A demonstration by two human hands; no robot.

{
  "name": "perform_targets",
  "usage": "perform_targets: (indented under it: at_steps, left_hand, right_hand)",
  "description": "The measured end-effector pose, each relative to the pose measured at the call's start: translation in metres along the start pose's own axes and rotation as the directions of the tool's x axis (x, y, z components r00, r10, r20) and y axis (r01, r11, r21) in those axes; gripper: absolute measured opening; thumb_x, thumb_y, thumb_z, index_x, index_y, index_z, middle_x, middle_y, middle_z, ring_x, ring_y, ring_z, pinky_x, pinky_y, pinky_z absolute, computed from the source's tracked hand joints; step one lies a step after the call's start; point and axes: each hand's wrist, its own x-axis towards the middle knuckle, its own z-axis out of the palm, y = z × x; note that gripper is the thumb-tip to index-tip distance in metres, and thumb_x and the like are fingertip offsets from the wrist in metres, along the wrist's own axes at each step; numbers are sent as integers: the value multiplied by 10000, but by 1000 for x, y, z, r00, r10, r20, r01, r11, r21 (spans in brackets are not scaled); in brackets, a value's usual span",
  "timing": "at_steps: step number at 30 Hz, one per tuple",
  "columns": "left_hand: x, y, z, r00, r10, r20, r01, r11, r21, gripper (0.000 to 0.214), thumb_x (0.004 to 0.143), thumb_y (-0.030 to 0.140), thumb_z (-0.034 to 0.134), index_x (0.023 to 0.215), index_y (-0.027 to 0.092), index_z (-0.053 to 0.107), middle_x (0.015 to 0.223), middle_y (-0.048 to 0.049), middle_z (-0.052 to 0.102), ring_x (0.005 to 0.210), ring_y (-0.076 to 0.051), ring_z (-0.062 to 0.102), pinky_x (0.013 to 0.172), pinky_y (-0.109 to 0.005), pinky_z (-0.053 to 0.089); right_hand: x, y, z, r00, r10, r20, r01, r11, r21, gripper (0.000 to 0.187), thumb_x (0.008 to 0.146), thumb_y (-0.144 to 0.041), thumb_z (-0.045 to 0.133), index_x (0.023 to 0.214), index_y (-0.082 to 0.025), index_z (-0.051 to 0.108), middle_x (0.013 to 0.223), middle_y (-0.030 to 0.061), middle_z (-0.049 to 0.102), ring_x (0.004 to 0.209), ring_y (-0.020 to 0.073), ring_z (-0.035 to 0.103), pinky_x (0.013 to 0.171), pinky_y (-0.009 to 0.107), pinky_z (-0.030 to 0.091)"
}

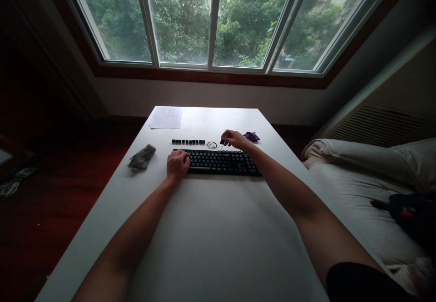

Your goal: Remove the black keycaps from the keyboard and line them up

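1. Keyboard (221,162): black, lies flat on white table (211,238), long side across.
2. L hand (177,165): on keyboard's left end, fingers curled down over it; gripping or just resting, can't tell.
3. R hand (233,139): just behind keyboard's back edge, fingertips pinched on small dark piece (222,142), too small to ID.
4. Keycaps (188,142): in a row behind keyboard's left half, parallel w/ it, apart.
5. Wire ring (211,145): behind keyboard, btw keycaps & R hand.
6. Purple item (252,136): behind keyboard, just right of R hand.
7. Grey cloth (141,157): left of keyboard. Paper (165,117): well behind its left end.
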Motion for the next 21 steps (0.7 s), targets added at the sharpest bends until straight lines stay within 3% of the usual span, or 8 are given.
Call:
perform_targets:
  at_steps: [4, 13, 16, 21]
  left_hand:
    - [0, -1, 0, 1000, 4, 0, -4, 1000, -19, 159, 920, 260, 533, 934, 242, 690, 1029, -73, 671, 1031, -277, 561, 915, -438, 438]
    - [0, -3, 2, 1000, 10, -20, -10, 999, -31, 149, 915, 254, 536, 922, 240, 685, 1013, -71, 671, 1016, -279, 563, 904, -447, 439]
    - [0, -2, 1, 1000, 12, -8, -12, 999, -30, 151, 915, 255, 536, 921, 238, 685, 1015, -73, 672, 1015, -280, 564, 906, -450, 440]
    - [0, -1, 1, 1000, 3, -10, -3, 1000, -26, 154, 913, 250, 536, 926, 238, 688, 1023, -74, 671, 1012, -276, 565, 915, -448, 441]
  right_hand:
    - [-1, -7, 2, 995, -12, 94, 15, 999, -34, 156, 858, -295, 720, 922, -164, 664, 759, 49, 716, 643, 140, 680, 565, 227, 534]
    - [-32, -10, 19, 991, -133, -23, 130, 987, -99, 257, 861, -433, 677, 982, -208, 700, 815, 33, 732, 655, 161, 697, 611, 266, 536]
    - [-39, -2, 16, 988, -139, -72, 137, 990, -33, 323, 859, -496, 671, 995, -204, 694, 802, 36, 727, 667, 169, 700, 647, 291, 559]
    - [-42, 14, 12, 991, -56, -118, 82, 970, 228, 426, 793, -553, 738, 986, -180, 670, 827, 61, 712, 724, 198, 712, 676, 333, 597]
